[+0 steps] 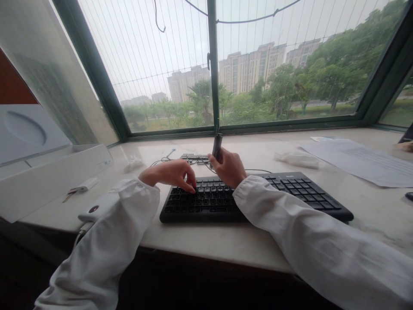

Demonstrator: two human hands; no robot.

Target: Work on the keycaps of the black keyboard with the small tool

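Note:
A black keyboard lies on the pale stone sill, its left part with many keycaps off and bare switch places showing. My left hand rests at its upper left, thumb and fingers curled together at the key places; whatever is between the fingertips is hidden. Above the middle of the keyboard, my right hand is closed round a short dark stick-like tool, held upright, its kind unclear. Removed keycaps sit in rows just behind the keyboard, partly hidden by my hands.
On the left are a white open box, a small white adapter with a key-like metal piece and a white power strip. A crumpled clear bag and paper sheets lie right. A window frame borders the back.

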